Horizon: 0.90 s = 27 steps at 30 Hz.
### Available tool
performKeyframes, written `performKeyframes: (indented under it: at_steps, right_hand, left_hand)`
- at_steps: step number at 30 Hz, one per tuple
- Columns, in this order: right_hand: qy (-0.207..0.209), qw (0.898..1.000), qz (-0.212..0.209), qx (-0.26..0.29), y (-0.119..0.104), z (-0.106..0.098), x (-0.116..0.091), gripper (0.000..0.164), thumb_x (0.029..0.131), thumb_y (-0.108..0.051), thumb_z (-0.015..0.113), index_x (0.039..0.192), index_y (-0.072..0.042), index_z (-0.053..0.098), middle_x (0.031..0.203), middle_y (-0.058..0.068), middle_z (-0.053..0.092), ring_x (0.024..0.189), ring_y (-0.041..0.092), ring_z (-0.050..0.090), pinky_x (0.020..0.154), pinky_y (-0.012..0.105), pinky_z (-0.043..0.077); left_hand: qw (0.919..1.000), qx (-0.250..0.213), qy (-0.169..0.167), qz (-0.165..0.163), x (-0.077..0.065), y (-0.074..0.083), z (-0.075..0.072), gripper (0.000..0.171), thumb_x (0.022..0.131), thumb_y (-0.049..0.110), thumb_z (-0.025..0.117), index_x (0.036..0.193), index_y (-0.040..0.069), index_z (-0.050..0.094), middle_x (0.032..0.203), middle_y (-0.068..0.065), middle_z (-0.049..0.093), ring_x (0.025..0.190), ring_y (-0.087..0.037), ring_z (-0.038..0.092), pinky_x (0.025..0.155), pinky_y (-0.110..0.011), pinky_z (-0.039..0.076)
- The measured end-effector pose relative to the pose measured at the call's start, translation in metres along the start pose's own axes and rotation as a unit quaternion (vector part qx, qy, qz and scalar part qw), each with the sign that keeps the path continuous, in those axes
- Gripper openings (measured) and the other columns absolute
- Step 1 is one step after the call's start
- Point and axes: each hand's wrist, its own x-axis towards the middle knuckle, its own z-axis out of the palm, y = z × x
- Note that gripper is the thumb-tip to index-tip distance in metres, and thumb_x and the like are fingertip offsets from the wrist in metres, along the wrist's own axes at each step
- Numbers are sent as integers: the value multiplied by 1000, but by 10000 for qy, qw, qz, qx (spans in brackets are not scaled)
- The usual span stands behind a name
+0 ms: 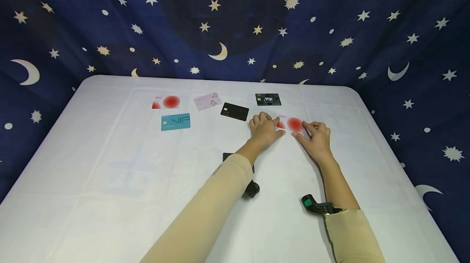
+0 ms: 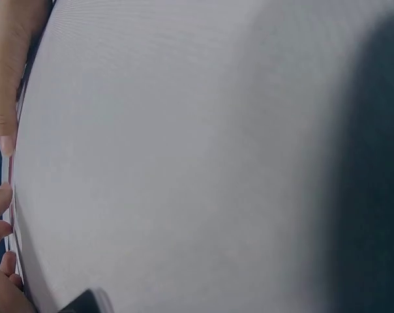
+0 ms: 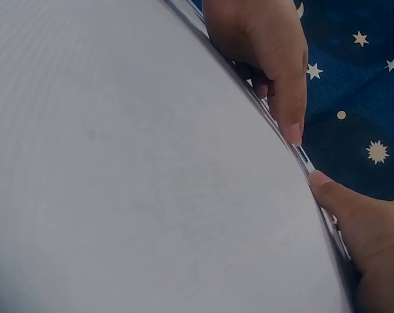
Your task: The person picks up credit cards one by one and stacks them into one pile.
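A white card with red circles [image 1: 295,124] lies on the white table between both hands. My left hand [image 1: 263,129] holds its left end, thumb at the near edge and index finger near the far corner. At its right end, my right hand [image 1: 317,139] holds the card with thumb and index finger spread across the corners. In the left wrist view the left hand [image 2: 0,228] shows low at the left border. The right wrist view shows the right hand [image 3: 363,225] with its thumb at the card's edge; the card is seen nearly edge-on there.
Behind the hands lie a black Vip card [image 1: 268,99] and a black-and-gold card [image 1: 234,112]. Farther left are a pink card [image 1: 207,101], another red-circle card [image 1: 171,102] and a teal VIP card [image 1: 175,122]. A starry blue cloth [image 1: 235,22] hangs behind the table [image 1: 110,197].
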Motion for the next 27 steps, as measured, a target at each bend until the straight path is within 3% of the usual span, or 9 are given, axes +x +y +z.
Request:
performKeyframes:
  at_steps: [7,12,17,23,27]
  right_hand:
    - [85,10000,49,12,-1,0,-2,61,86,-31,68,130,7,51,125,28,40,112,41,30,89,51,27]
    - [140,9999,57,34,-1,0,-4,58,85,-29,70,128,6,53,124,28,42,110,41,32,87,51,27]
    - [154,9998,111,20,-1,-2,-4,61,83,-30,71,130,5,52,125,28,41,112,42,32,89,52,27]
    - [-64,9995,85,-312,-2,1,-1,66,86,-37,66,135,3,47,128,28,38,113,42,30,91,54,26]
    - [-138,9991,122,-389,-3,1,-2,65,87,-39,64,136,1,48,130,27,36,114,41,29,92,54,25]
  left_hand:
    - [9996,-135,213,112,-4,-1,2,50,90,52,54,137,37,48,124,5,40,113,-17,33,94,-34,25]
    - [9980,-504,320,182,-2,-3,2,47,89,46,60,133,33,55,122,3,43,113,-17,34,95,-33,26]
    - [9962,-836,249,60,1,-2,-1,56,85,43,67,137,28,52,125,1,44,116,-19,34,96,-33,26]
    - [9995,-292,-134,46,0,-2,-5,67,87,50,59,146,32,35,128,1,38,114,-20,31,96,-35,23]
    - [9998,-32,-151,106,-4,-3,-3,66,89,54,54,148,33,31,126,3,37,113,-19,31,98,-37,21]
